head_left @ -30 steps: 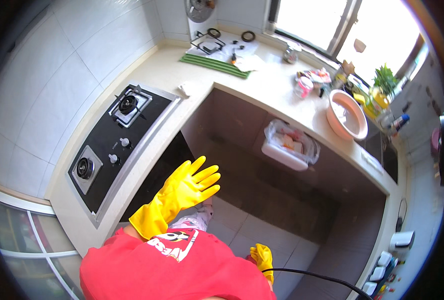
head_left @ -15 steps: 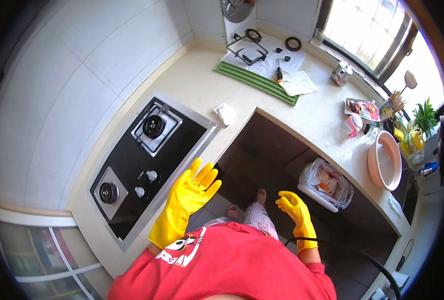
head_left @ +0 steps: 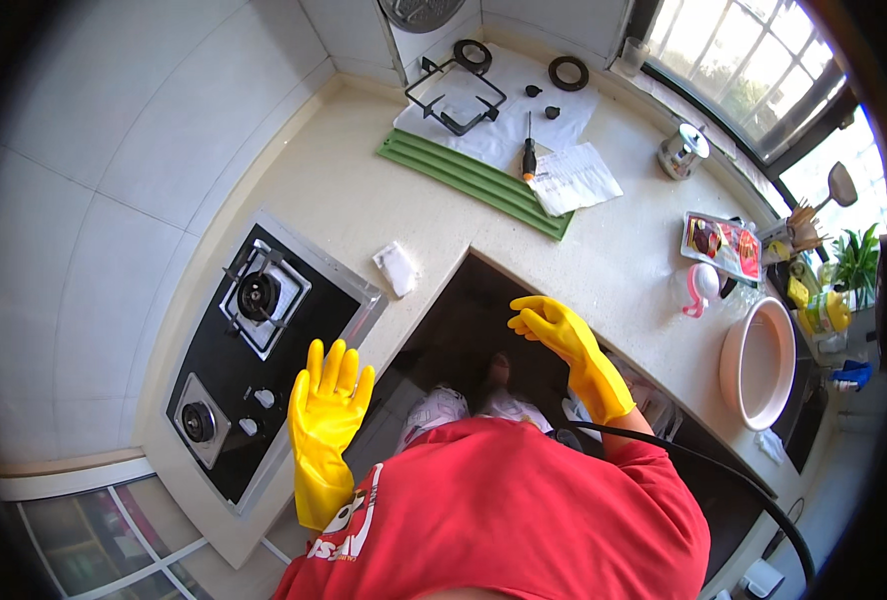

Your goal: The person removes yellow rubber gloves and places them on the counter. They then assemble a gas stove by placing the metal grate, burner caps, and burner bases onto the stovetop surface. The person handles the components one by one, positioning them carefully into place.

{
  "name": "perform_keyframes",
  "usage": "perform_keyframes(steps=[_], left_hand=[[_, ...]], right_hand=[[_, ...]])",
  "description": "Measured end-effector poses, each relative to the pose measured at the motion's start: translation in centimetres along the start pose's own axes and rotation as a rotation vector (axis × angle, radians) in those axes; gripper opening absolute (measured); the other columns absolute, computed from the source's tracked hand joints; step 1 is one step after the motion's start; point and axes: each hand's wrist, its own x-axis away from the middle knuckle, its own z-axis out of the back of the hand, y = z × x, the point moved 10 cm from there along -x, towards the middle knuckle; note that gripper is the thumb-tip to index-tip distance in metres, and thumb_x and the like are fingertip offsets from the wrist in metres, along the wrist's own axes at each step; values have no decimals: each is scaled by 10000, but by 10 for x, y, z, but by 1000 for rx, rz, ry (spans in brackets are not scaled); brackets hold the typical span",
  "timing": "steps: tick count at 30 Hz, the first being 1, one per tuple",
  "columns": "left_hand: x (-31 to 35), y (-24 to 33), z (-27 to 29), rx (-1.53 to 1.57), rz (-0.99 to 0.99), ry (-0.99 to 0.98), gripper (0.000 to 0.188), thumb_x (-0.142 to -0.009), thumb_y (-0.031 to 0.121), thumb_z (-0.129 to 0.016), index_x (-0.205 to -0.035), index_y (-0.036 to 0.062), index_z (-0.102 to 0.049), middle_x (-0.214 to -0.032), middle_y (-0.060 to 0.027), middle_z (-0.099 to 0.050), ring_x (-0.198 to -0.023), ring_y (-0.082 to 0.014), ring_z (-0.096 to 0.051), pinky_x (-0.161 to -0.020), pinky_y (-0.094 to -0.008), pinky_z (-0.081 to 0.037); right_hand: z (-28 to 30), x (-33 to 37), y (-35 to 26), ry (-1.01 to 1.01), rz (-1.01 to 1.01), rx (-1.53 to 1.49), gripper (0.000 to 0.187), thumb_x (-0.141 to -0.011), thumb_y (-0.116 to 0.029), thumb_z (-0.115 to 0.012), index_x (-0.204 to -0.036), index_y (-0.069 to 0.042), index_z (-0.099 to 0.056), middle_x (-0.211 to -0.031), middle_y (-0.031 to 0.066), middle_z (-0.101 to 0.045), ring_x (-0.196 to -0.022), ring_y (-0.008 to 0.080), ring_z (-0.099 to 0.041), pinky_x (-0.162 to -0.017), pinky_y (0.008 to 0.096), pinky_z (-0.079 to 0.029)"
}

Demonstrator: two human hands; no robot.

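Observation:
My left hand (head_left: pixel 326 420), in a yellow rubber glove, is raised beside the front edge of the gas stove (head_left: pixel 309 345). Its palm is turned up, the fingers are stretched apart, and it holds nothing. In a matching yellow glove, my right hand (head_left: pixel 569 345) hovers over the gap in front of the counter. Its fingers reach out to the left, loosely bent, with nothing visible in them. The stove has a black top, two burners and two white knobs (head_left: pixel 264 398). A pan support sits only on the far burner (head_left: pixel 258 296). Nearest the stove's right corner lies a white cloth-like pad (head_left: pixel 396 268).
At the back are a black pan support (head_left: pixel 456 100), a burner ring (head_left: pixel 569 73), a screwdriver (head_left: pixel 530 150), a paper sheet (head_left: pixel 576 178) and a green ridged panel (head_left: pixel 469 180). A pink basin (head_left: pixel 760 362) and metal pot (head_left: pixel 684 152) stand right. A black cable (head_left: pixel 704 456) crosses my right arm.
My right hand has risen and moved forward to the left. My left hand has shifted left and turned more upright. The view has turned, and the bin is now mostly hidden behind my right arm.

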Motion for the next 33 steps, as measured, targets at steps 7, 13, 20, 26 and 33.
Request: perform_keyframes(steps=[7, 13, 20, 26, 33], left_hand=[[-29, 23, -4, 26, -51, 53, 430, -988, 299, -338, -1398, 185, -404, -1420, -104, -425, -1277, -304, -441, -1106, -521, -242], [-77, 50, -7, 13, -12, -33, 430, -994, 306, -302, -1385, 180, -427, -1406, -86, -447, -1271, -287, -449, -1111, -507, -237], [-108, 39, 0, 45, 54, 52, 364, -978, 266, -378, -1293, 134, -504, -1291, -141, -541, -1182, -335, -517, -1040, -523, -357], [-114, 14, 1, 63, 143, 137, 333, -951, 272, -494, -1236, 114, -560, -1197, -139, -601, -1113, -305, -567, -974, -465, -450], [-120, -17, -37, 106, 204, -148, 397, -970, 344, -456, -1315, 154, -506, -1282, -133, -547, -1199, -248, -512, -1046, -404, -383]], right_hand=[[8, -49, -24, -1, -61, -192, 351, -954, -258, -494, -1216, -29, -543, -1039, 108, -654, -903, 156, -621, -805, 259, -491], [17, -66, -50, 91, -39, -176, 356, -959, -274, -503, -1214, -30, -551, -1044, 111, -653, -907, 144, -617, -791, 249, -494], [-21, -91, -73, 92, -134, -323, 368, -961, -265, -494, -1259, -53, -536, -1091, 133, -643, -983, 199, -620, -843, 300, -486], [-57, -131, -76, -99, -235, -136, 376, -967, -266, -482, -1283, -64, -517, -1113, 118, -632, -970, 183, -619, -824, 279, -491], [-150, -143, -115, -364, -179, 155, 398, -976, -328, -462, -1263, -60, -530, -1057, 68, -642, -898, 134, -621, -802, 257, -489]])
